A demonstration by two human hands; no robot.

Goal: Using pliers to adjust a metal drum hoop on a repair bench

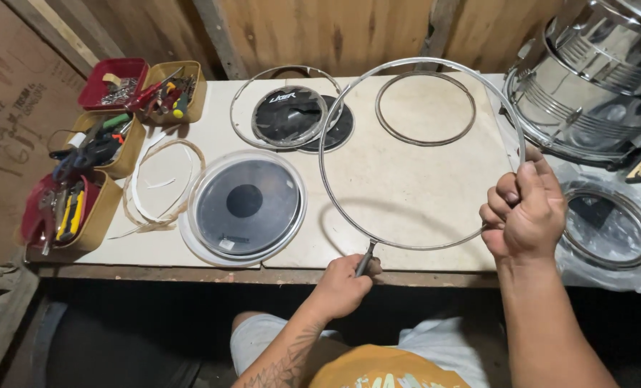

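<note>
Overhead, hands (435,244) gripping hoop (421,154) — above table (421,194)

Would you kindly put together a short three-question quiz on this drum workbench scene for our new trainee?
1. True or false: the right hand grips the large metal hoop at its right side.
2. What does the left hand hold against the hoop's lower edge?
A. a red screwdriver
B. a dark-handled tool
C. a drumstick
3. Fill in: the clear drumhead with a black dot lies flat on the ______.

Key
1. True.
2. B; what kind of tool it is cannot be told.
3. Workbench; it sits left of the held hoop.
</note>
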